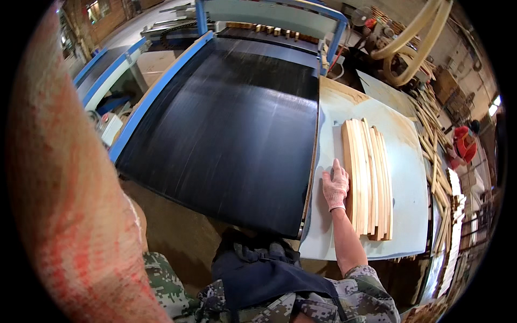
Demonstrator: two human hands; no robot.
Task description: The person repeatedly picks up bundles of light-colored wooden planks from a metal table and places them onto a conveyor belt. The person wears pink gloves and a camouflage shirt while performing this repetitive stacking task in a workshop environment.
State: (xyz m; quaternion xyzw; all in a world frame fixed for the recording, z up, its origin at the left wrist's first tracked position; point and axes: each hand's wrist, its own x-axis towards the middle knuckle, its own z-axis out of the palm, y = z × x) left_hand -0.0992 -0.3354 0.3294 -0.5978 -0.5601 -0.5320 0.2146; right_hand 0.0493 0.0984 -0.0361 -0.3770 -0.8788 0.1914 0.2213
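Observation:
On the pale board [408, 215] to my right lies a stack of light wooden strips [367, 177], side by side, long edges pointing away from me. Beside the stack's left edge rests my right hand [336, 187] in a pinkish knit glove. Its fingers point forward and are apart, the outer ones against or very near the closest strip; nothing is gripped. My left hand [70, 204] looms blurred and very close along the left side, pale with red patches, apparently gloved. Its fingers cannot be made out, nor can anything it may hold.
A wide black conveyor belt [226, 134] runs ahead, with a blue side rail [161, 94]. Several short wood pieces [274, 31] sit at its far end under a blue-framed machine hood [269, 15]. Loose strips [433, 145] pile at the right, near a red container [464, 145].

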